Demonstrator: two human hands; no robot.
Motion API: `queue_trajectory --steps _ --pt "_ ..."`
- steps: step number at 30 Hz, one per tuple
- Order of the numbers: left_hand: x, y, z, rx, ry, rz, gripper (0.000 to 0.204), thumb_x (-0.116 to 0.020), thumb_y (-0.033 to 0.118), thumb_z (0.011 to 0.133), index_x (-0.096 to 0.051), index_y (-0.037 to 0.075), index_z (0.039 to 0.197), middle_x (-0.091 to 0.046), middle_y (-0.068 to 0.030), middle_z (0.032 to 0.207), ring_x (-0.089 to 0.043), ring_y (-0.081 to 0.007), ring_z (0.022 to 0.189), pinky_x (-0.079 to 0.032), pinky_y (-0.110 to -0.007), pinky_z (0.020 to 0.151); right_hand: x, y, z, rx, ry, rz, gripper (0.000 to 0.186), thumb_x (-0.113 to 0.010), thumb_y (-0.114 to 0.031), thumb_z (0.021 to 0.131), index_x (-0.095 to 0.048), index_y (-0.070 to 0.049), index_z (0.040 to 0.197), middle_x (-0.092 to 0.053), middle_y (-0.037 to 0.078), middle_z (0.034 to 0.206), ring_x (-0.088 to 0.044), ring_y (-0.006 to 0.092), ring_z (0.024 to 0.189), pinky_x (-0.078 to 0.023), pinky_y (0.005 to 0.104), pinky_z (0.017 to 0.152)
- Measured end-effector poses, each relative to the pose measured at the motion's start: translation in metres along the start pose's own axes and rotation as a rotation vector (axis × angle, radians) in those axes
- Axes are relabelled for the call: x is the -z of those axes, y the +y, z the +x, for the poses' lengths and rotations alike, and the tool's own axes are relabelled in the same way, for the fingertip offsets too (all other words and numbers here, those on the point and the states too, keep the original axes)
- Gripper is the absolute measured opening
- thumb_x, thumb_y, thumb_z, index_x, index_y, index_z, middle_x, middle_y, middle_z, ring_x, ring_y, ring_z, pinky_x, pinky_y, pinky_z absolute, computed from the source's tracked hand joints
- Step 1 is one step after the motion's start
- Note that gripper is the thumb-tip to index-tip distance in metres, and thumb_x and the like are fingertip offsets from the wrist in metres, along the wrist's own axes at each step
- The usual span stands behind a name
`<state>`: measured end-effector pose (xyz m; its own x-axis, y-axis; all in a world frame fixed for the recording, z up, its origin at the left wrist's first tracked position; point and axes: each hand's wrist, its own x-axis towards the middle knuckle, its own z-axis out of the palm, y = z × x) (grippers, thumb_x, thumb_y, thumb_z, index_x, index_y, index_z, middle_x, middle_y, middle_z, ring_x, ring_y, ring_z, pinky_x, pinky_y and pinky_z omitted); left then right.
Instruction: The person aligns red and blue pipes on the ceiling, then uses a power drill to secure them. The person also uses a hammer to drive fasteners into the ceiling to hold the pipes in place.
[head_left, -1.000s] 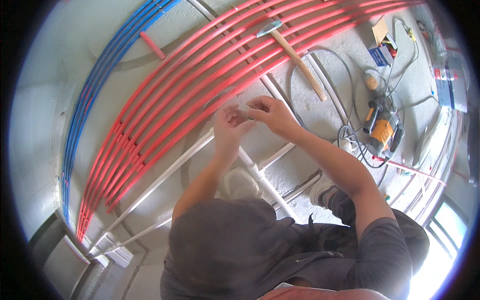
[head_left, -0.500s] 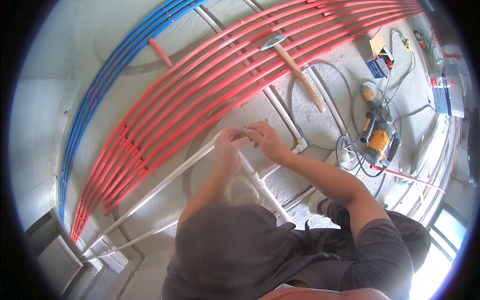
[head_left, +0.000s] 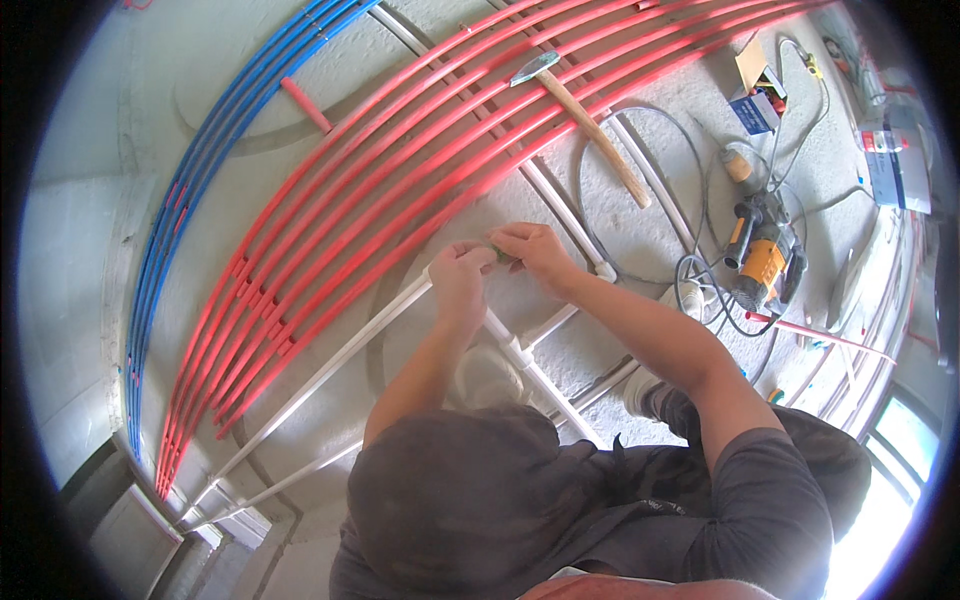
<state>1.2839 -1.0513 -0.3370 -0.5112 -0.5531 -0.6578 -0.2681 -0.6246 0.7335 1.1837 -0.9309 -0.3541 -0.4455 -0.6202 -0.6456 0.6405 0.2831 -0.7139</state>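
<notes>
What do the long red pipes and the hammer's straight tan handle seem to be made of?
Long red pipes: probably smooth, glossy plastic, judging by even colour and bright highlights. Straight tan hammer handle: likely bare wood, by its matte brownish surface; varnish unclear.

Bright daylight, window glare at lower right, bowed fisheye edges, black corners

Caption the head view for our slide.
Left hand and right hand close together; wooden-handled hammer lying across red pipes.
</notes>
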Motion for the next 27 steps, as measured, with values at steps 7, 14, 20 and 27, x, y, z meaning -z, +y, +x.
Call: queue_trajectory --steps 7,14,20,27 --pt "-0.001 0.01 0.014 0.004 -0.098 0.019 0.016 -0.069 -0.006 0.078 -0.069 -0.005 0.093 -0.068 -0.0085 0.084 -0.063 -0.016 0.072 -0.049 -0.028 0.068 0.004 -0.001 0.003 0.07 -0.023 0.019 0.028 -0.068 -0.021 0.1 -0.072 -0.003 0.121 -0.074 0.004 0.1 -0.068 0.0121 0.082 -0.053 0.0273 0.072" --pt "0.002 0.0 0.014 -0.032 -0.106 0.081 0.02 -0.069 -0.007 0.078 -0.067 -0.006 0.097 -0.068 -0.0089 0.087 -0.064 -0.0164 0.075 -0.05 -0.029 0.07 0.003 0.006 0.007 -0.041 0.057 0.078 0.027 -0.071 -0.015 0.097 -0.073 -0.002 0.121 -0.075 0.006 0.099 -0.069 0.0118 0.085 -0.056 0.0284 0.074" --pt "0.005 -0.002 0.008 -0.026 -0.063 -0.044 0.025 -0.071 -0.007 0.077 -0.066 -0.005 0.1 -0.068 -0.0089 0.089 -0.063 -0.0166 0.076 -0.05 -0.03 0.07 0.006 0.005 0.001 0.042 -0.026 0.07 0.029 -0.072 -0.016 0.097 -0.073 -0.004 0.123 -0.074 0.005 0.107 -0.069 0.0117 0.091 -0.055 0.0273 0.078" --pt "0.006 -0.005 0.002 -0.058 -0.06 0.034 0.025 -0.072 -0.007 0.076 -0.066 -0.004 0.1 -0.068 -0.0088 0.089 -0.064 -0.0167 0.078 -0.051 -0.03 0.07 0.015 0.009 -0.003 0.127 -0.082 0.014 0.025 -0.072 -0.011 0.094 -0.075 -0.001 0.117 -0.074 0.006 0.101 -0.067 0.0131 0.086 -0.056 0.0288 0.08"
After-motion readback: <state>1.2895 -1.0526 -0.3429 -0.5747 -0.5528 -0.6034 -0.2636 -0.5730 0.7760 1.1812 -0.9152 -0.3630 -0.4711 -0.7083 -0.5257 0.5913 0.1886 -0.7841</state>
